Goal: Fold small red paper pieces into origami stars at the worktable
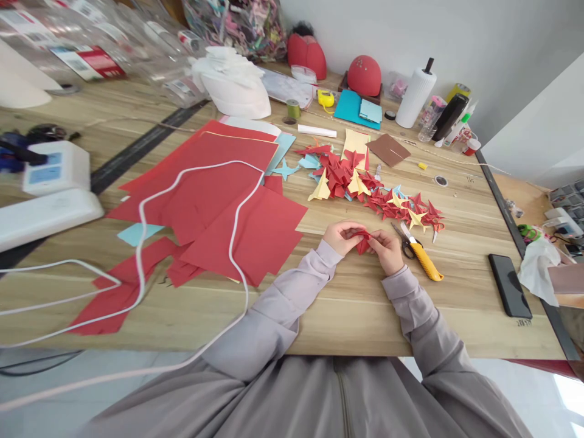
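Between my two hands, low over the wooden table, is a small piece of folded red paper (pixel 362 244). My left hand (pixel 341 237) pinches its left side, and my right hand (pixel 387 249) pinches its right side. Just right of my right hand lies a yellow utility knife (pixel 426 260), beside the dark handles of a pair of scissors (pixel 407 246). Beyond my hands is a pile of folded paper shapes (pixel 340 173), mostly red with some yellow and light blue ones.
Red paper sheets (pixel 214 182) lie stacked at the left, crossed by a white cable (pixel 236 225). A black phone (pixel 510 286) rests near the right edge. At the back stand a white bottle (pixel 416 97), blue paper (pixel 353 109) and a yellow tape measure (pixel 325 98).
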`<action>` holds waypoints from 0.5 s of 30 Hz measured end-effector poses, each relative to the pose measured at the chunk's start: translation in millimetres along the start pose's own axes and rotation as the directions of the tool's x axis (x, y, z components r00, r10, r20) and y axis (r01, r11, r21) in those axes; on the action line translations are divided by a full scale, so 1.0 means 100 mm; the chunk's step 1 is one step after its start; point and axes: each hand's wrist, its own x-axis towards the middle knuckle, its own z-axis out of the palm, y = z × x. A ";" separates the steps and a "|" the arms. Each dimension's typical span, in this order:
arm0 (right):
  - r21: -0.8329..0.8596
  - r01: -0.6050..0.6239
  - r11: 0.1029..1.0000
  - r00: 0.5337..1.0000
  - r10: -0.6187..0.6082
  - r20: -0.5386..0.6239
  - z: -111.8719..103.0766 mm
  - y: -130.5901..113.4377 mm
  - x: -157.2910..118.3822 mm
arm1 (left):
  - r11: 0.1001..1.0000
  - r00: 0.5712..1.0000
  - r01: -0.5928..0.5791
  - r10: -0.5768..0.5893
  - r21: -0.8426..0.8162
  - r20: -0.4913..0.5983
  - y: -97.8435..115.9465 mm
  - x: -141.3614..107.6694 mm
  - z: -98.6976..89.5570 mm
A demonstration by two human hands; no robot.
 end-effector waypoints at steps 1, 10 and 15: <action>0.000 -0.001 1.000 1.000 0.001 -0.007 0.00 0.00 0.00 | 1.000 1.000 -0.009 0.009 -0.004 0.030 0.00 0.00 0.00; -0.005 0.023 1.000 1.000 -0.023 0.014 0.00 -0.02 -0.02 | 0.993 0.994 0.113 -0.113 -0.043 0.010 -0.05 0.00 0.00; 0.016 0.033 0.999 0.999 -0.033 0.013 0.01 -0.01 -0.02 | 0.983 0.988 0.149 -0.144 -0.106 0.056 -0.06 0.01 -0.02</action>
